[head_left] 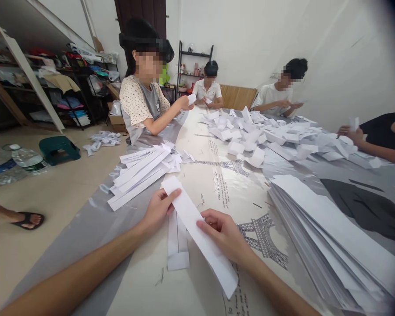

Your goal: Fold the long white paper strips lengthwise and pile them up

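Observation:
A long white paper strip (197, 232) slants between my two hands above the table. My left hand (159, 206) pinches its upper left end, thumb on top. My right hand (220, 228) grips the strip's right edge near the middle, with thumb and fingers closed on it. Beneath, a folded paper piece (178, 259) lies on the printed tablecloth (145, 272), partly covered by the strip. Flat strips (141, 171) are piled beyond my left hand. A tall stack of long white sheets (325, 237) sits to the right of my right hand.
A large heap of folded paper pieces (266, 131) covers the far right of the table. Several people sit around it, some holding paper. On the floor at left are a green stool (59, 149), water bottles (29, 159) and a sandaled foot (28, 219). Cluttered shelves stand behind.

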`<action>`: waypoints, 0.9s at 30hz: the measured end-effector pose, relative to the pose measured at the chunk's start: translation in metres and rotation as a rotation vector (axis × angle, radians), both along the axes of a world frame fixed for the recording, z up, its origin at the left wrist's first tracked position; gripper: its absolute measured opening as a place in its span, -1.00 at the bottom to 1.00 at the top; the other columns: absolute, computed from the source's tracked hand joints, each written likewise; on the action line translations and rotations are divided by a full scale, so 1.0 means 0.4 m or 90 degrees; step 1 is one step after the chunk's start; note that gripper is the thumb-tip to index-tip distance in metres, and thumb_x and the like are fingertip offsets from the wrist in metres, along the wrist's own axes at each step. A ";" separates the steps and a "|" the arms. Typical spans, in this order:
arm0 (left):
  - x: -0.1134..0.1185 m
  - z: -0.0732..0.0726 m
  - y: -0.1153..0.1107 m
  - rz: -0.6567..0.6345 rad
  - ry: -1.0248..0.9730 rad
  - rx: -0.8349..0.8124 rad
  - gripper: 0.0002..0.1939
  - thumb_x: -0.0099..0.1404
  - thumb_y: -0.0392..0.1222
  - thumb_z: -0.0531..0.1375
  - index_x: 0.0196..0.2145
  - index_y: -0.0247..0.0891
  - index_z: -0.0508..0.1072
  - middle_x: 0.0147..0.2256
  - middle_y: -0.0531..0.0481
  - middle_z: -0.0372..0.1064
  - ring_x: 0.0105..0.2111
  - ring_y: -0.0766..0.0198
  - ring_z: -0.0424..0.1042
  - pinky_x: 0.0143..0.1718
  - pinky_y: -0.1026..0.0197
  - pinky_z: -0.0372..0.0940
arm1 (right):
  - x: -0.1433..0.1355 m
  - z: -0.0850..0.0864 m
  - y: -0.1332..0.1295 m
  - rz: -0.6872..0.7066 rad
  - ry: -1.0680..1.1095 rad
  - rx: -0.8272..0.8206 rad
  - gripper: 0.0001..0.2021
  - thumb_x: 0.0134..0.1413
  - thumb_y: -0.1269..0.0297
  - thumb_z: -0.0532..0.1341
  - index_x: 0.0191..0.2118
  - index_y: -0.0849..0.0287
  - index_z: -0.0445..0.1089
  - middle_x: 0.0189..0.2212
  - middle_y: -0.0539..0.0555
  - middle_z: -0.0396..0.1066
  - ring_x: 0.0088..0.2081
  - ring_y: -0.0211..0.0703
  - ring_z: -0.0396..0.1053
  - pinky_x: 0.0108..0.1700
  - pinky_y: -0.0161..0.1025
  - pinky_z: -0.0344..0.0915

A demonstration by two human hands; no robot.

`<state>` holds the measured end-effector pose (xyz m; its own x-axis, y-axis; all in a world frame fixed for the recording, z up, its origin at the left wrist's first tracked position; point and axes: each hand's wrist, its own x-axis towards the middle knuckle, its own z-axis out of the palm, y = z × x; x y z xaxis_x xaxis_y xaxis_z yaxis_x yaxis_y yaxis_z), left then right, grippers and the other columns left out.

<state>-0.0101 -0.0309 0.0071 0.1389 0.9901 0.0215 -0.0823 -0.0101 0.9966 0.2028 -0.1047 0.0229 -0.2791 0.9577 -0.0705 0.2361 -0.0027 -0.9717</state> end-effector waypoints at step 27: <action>-0.163 0.145 0.043 -0.552 0.251 -0.014 -0.63 0.41 0.05 0.23 -0.38 -0.32 0.47 -0.43 -0.06 0.53 -0.68 0.48 0.17 -0.63 0.34 0.02 | 0.306 0.078 0.093 -0.202 -0.063 0.229 -0.69 0.15 0.01 0.37 -0.48 0.11 0.52 -0.37 0.04 0.44 -0.39 -0.20 0.32 -0.39 -0.24 0.25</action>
